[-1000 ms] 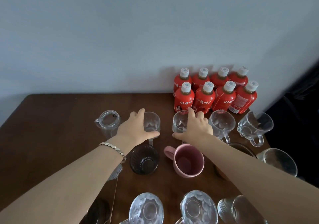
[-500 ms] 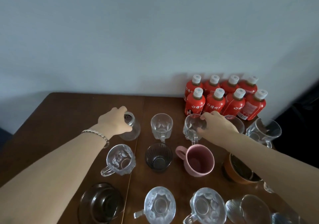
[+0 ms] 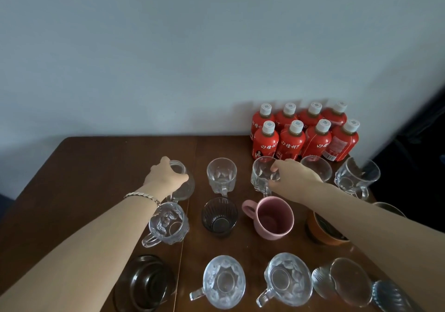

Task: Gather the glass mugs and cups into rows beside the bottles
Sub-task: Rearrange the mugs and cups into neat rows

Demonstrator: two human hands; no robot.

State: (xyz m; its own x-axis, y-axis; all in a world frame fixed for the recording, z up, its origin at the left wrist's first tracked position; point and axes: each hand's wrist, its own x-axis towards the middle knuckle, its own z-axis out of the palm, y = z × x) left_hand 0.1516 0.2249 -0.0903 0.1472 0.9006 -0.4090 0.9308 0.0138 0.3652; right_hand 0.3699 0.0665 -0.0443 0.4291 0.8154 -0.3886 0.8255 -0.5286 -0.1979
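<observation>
Several red bottles (image 3: 304, 134) with white caps stand in two rows against the wall at the back right. In front of them runs a row of clear glass mugs. My left hand (image 3: 166, 178) grips the round glass mug (image 3: 184, 186) at the row's left end. My right hand (image 3: 292, 174) holds the rim of a faceted glass mug (image 3: 261, 178) just before the bottles. A free glass mug (image 3: 221, 175) stands between the two. Further right stand a glass cup (image 3: 317, 169) and a handled mug (image 3: 356, 178).
On the brown wooden table (image 3: 84, 172) a pink ceramic mug (image 3: 273, 217), a dark ribbed glass (image 3: 219, 216), an orange bowl (image 3: 323, 233) and a cut-glass mug (image 3: 167, 225) form a middle row. Nearer me sit a dark bowl (image 3: 144, 284) and several more glass mugs (image 3: 224, 281).
My left hand left the middle mug and moved left onto the round glass mug. My right hand stays at the faceted mug by the bottles, its grip shifted to the rim.
</observation>
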